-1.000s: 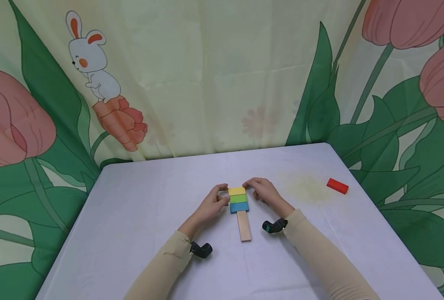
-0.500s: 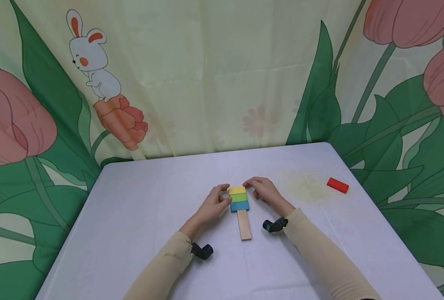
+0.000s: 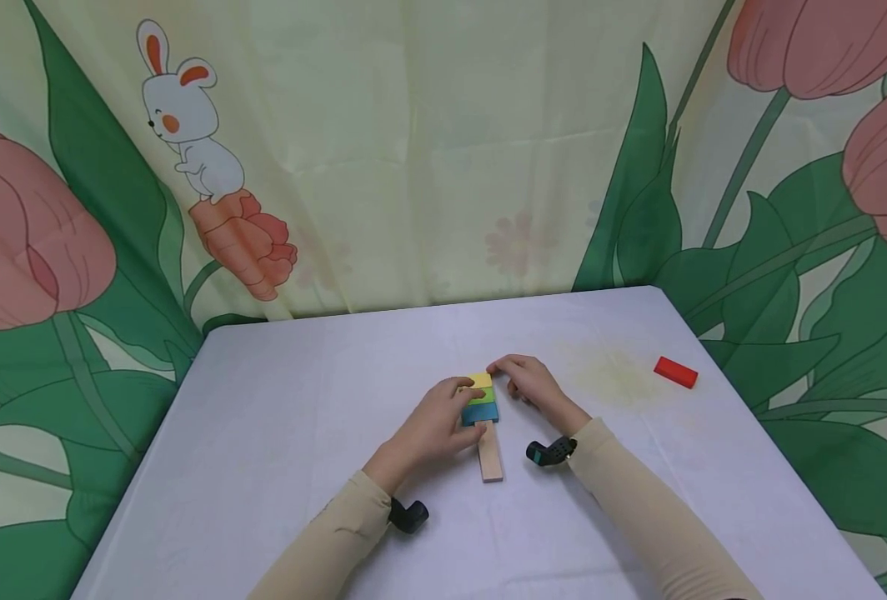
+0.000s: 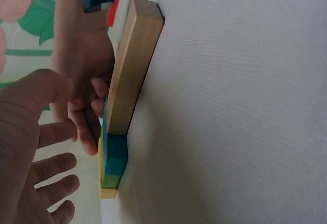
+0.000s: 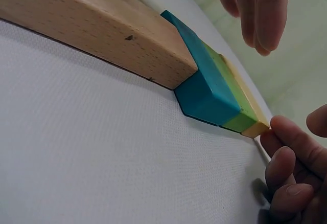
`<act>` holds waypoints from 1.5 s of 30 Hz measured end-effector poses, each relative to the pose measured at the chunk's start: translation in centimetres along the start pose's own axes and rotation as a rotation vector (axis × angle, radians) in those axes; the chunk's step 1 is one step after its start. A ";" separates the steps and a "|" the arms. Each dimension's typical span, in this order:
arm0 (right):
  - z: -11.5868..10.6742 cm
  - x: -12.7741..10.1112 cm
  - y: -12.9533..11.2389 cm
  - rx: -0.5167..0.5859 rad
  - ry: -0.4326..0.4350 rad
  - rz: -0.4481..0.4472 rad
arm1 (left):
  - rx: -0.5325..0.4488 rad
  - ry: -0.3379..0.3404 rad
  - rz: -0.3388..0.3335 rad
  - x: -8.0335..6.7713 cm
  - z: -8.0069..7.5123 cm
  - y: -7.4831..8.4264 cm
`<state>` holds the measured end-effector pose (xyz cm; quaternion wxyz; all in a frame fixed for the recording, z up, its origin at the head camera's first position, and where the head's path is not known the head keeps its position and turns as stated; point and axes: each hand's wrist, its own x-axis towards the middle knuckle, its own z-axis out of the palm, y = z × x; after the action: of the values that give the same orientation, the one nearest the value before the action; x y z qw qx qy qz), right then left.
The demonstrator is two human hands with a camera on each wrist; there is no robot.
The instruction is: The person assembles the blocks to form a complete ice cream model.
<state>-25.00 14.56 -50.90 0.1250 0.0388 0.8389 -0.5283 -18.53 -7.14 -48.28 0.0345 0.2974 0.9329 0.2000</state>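
Yellow block (image 3: 479, 380), green block (image 3: 483, 396), blue block (image 3: 481, 412) laid flat in row mid-surface (image 3: 278, 433), touching; wood stick (image 3: 489, 450) butted against blue. Left hand (image 3: 436, 421) spread relaxed over left side of blocks, nothing gripped. Right hand (image 3: 528, 381) curled, fingertips (image 5: 286, 132) at yellow block's corner. Red block (image 3: 674, 372) well apart, right.

Head view from above the near edge of the table (image 3: 278, 400), facing forward and down, moderately far; both wrist views at cloth level, very close, either side of the wooden bar (image 4: 134, 65); all three share the bar (image 5: 92, 29)
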 end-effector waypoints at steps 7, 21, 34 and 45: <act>0.0 0.1 0.1 0.008 0.002 -0.003 | 0.095 -0.070 0.124 -0.2 -0.1 0.1; 0.0 0.0 0.1 0.015 0.005 -0.013 | 0.131 -0.067 0.169 -0.3 0.7 -0.6; -0.6 0.1 0.3 0.079 -0.016 -0.010 | 0.167 -0.069 0.160 0.0 1.0 -1.0; -3.0 -0.9 1.7 0.065 0.110 -0.100 | 0.162 -0.070 0.166 0.0 0.9 -1.0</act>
<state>-24.33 18.06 -50.91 0.0508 0.0299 0.8277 -0.5581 -18.92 -7.53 -49.49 0.0262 0.3824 0.9164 0.1157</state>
